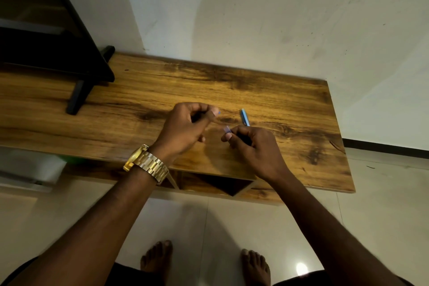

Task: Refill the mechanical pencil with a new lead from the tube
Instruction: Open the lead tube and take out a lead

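My left hand [185, 127], with a gold watch on its wrist, is closed above the wooden table [290, 109], and a tiny blue piece [219, 112] shows at its pinched fingertips. My right hand [253, 146] is a little to the right of it, thumb and forefinger pinching a small translucent lead tube [227, 129] whose end points toward the left hand. A blue mechanical pencil [245, 117] sticks out beyond the right hand's knuckles. I cannot tell whether the hand holds it or it lies on the table. The two hands are apart.
A black screen on a black stand [76, 97] takes up the table's left end. The table stands against a white wall and has an open shelf [222, 183] under its front edge. My bare feet [157, 260] are on the tiled floor below.
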Tool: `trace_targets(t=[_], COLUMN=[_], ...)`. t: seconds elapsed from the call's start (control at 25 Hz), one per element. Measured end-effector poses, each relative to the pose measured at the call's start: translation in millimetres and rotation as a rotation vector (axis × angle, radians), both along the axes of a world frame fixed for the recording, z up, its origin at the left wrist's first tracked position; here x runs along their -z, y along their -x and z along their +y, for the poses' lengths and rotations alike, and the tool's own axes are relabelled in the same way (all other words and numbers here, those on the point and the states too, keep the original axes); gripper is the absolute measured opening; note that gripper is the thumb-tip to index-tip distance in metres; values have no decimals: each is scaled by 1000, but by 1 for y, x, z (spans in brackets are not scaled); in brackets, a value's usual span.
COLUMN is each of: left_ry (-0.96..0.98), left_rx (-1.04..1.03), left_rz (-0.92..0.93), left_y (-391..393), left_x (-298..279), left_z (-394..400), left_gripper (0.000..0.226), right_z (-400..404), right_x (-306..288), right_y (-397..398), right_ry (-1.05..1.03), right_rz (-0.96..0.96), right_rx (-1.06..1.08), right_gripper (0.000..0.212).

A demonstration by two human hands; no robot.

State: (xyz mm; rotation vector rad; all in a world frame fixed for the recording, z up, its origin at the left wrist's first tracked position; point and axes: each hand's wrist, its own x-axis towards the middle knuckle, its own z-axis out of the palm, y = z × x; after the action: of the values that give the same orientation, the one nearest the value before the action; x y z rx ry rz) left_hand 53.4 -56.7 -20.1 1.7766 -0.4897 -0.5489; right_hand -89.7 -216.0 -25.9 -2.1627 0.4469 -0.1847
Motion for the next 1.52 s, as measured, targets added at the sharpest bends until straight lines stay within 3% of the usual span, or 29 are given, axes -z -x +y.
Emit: trace_targets(t=[0.08, 0.24, 0.32, 0.52, 0.6, 0.64, 0.76, 0.84, 1.04, 1.36, 1.52], left_ry=[11, -438, -572, -625, -431, -227, 530, 773, 935, 1134, 1148], left_rx=[-136, -24, 18, -14, -54, -135, -245, -161, -12, 67, 78], left_rz=[-65, -527, -566, -557, -427, -223, 734, 1005, 1039, 1034, 1040], left_y=[-13, -11, -2, -1, -4, -6, 0, 12, 37, 35, 38], left_x=[-6, 1, 7, 10, 8, 6, -5, -1, 2, 9, 10], left_z=[9, 14, 8, 2, 0, -1, -2, -4, -16, -14, -18], left_gripper=[13, 13, 12, 13, 17, 25, 75, 103, 118, 106, 102], right_z=[-3, -9, -9, -9, -9, -9, -5, 4, 27, 35, 30], right_x=[0, -4, -7, -8, -10, -11, -15, -17, -15, -19, -20], right_y=[2, 2, 1, 1, 3, 3, 2, 1, -4, -11, -12], right_ry=[-35, -127, -186, -241, -278, -308, -423, -486, -410, -193, -291], right_rz=[-27, -148, -182, -203, -222, -242, -315, -354, -362, -338, -403], right_rx=[60, 232, 292, 331, 326, 327, 290, 217, 66, -20, 61], right_gripper=[22, 22, 18, 21, 23, 23, 19, 17, 7, 15, 17])
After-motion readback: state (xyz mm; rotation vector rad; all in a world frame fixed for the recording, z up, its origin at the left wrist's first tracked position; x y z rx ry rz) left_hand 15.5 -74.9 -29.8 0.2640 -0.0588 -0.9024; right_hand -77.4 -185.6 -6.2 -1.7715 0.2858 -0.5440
